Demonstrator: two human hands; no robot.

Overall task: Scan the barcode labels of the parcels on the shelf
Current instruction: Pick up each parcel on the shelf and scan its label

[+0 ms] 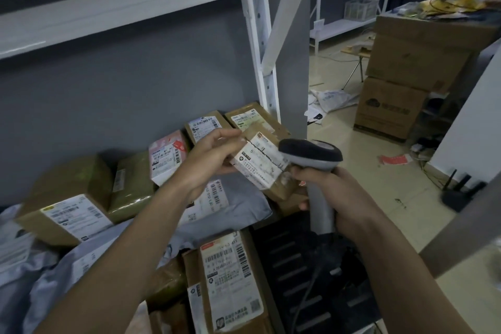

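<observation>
Head view: a person stands at a white metal shelf [254, 35] loaded with parcels, one parcel raised for scanning.
Left hand: the left hand [214, 160] grips a small brown box [267, 171] by its left end, thumb and fingers curled around it, holding it clear of the stack.
Right hand: the right hand [333, 198] is clenched around the grey handle of a barcode scanner [314, 163], whose dark head sits just beside the right edge of the box.
Label: a white shipping label [257, 164] covers the upward face of the box, tilted, with its long axis running from upper left to lower right.
Key relation: the scanner head lies to the right of the label and nearly touches it; the right hand is the nearer one to the barcode. Judgement: the window looks too close and off to one side, so some separation or turning seems needed for a read.
Remaining parcels: a large labelled box [67, 206], a pink parcel [168, 157] and grey mailing bags [230, 211] lie on the shelf below.
Barcode: too blurred to locate precisely.
</observation>
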